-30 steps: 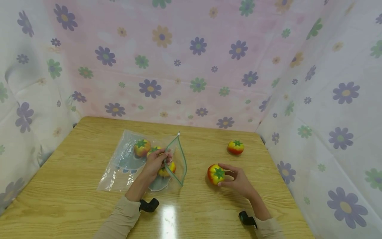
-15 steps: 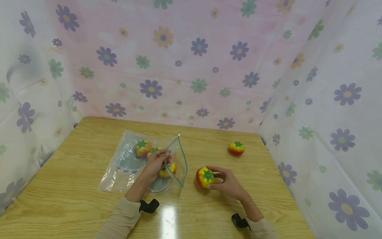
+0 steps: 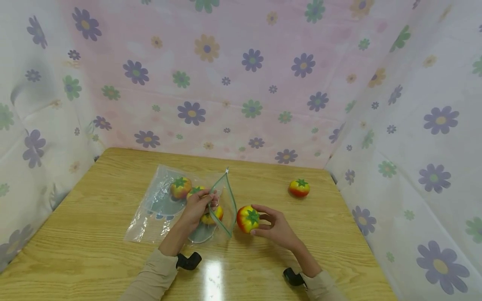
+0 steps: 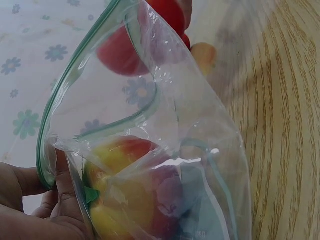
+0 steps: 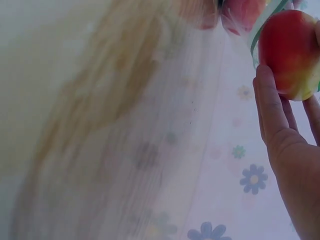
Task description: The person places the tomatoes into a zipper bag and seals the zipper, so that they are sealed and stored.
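A clear zip bag (image 3: 141, 225) with a green-edged mouth lies on the table, its opening spread toward the right. My left hand (image 3: 196, 209) pinches the near rim of that mouth. Inside the bag are three red-and-yellow toy tomatoes; one (image 4: 130, 195) shows close up through the plastic in the left wrist view. In my right hand (image 3: 276, 228), fingertips and thumb grip another toy tomato (image 3: 246, 219) with a green leafy top, right beside the bag's mouth. The right wrist view shows this held tomato (image 5: 287, 50) next to the green rim.
One more toy tomato (image 3: 299, 188) sits at the back right of the wooden table (image 3: 308, 234). Flower-printed cloth (image 3: 233, 92) hangs behind the table and along both sides. A white slider (image 3: 227, 170) is at the far end of the bag's zip.
My right hand has carried the tomato leftward across the table, up to the bag's mouth. The left hand and the bag have stayed about where they were.
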Demonstrator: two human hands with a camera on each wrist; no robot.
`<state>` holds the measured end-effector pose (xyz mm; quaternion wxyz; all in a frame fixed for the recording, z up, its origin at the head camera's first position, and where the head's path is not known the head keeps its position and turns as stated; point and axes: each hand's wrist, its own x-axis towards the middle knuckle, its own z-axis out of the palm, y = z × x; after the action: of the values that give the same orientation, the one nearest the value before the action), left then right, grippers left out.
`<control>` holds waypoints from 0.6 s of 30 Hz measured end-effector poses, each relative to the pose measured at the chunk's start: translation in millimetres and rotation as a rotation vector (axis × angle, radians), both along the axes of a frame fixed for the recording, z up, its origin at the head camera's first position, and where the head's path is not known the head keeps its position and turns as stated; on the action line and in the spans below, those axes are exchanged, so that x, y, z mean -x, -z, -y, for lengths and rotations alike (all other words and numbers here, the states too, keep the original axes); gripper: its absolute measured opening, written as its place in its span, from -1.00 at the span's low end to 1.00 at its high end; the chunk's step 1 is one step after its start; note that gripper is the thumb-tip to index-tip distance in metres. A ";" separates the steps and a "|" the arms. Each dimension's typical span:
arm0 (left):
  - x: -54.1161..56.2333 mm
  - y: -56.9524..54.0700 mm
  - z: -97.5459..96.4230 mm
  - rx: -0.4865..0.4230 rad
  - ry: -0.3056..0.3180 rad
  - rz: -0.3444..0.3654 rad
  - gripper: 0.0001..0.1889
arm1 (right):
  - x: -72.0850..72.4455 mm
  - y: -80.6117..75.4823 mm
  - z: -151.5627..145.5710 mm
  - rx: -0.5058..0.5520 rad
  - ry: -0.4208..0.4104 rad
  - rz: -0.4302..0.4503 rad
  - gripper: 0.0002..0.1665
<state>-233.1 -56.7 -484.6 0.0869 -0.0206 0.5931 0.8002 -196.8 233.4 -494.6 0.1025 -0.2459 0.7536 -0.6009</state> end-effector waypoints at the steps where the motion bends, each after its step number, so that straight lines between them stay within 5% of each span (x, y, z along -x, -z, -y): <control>1: 0.0 0.2 -0.1 -0.002 0.000 -0.001 -0.68 | 0.4 -0.2 2.1 0.009 -0.004 -0.005 -0.19; 18: -1.2 -0.3 -2.6 -0.008 0.005 -0.008 -0.67 | 7.2 -12.9 36.1 -0.004 0.017 -0.072 -0.20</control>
<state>-231.9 -54.1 -484.4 0.0866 -0.0158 0.5904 0.8023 -204.0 197.3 -481.7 0.0708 -0.2608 0.7601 -0.5910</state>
